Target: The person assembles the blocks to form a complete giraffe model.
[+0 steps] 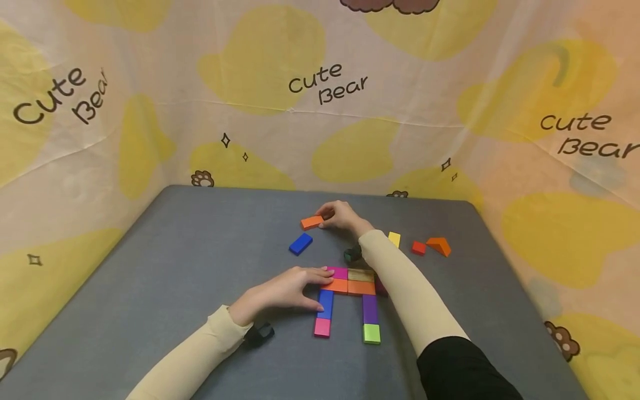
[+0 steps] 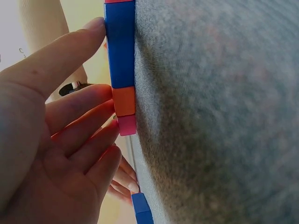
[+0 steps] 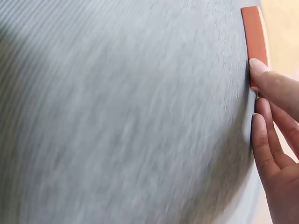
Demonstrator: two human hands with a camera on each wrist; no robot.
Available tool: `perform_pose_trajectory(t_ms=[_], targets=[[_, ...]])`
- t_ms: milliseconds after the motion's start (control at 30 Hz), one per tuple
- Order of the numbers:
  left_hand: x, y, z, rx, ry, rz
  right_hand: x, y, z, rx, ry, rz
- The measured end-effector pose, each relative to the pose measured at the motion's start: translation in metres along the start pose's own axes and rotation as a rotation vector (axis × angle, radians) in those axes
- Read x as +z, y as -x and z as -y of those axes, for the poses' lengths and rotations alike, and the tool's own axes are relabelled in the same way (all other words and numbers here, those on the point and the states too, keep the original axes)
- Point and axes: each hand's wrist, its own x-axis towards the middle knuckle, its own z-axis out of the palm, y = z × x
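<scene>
My right hand [image 1: 344, 216] pinches the near end of an orange block [image 1: 311, 223] toward the back of the table; in the right wrist view the thumb lies on that orange block [image 3: 255, 37]. My left hand [image 1: 285, 288] rests against the left side of a flat figure made of blocks. Its thumb touches the blue block [image 1: 325, 303], and its fairly straight fingers touch the orange block [image 1: 336, 285] and pink block [image 1: 338, 273] above. The figure also has a wood-brown block [image 1: 361, 275], a second orange block [image 1: 361, 288], purple [image 1: 370, 309], lime green [image 1: 371, 334] and lower pink [image 1: 322, 327] blocks.
A loose blue block [image 1: 301, 244] lies in front of the right hand. Right of the right forearm are a yellow block [image 1: 394, 239], a red block [image 1: 419, 248] and an orange triangular block [image 1: 439, 245]. A dark red block [image 1: 381, 286] is partly hidden by the right sleeve.
</scene>
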Motion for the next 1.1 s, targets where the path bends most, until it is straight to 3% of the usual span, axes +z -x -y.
perform_pose_trajectory(t_ms=[700,1100], targets=[[0.003,-0.003,0.002,-0.042,0.008,0.015,-0.030,0.042,-0.020,0.088,0.095,-0.021],[0.002,-0.003,0.001,-0.040,0.010,0.012,-0.032,0.059,-0.020,0.104,0.122,0.065]])
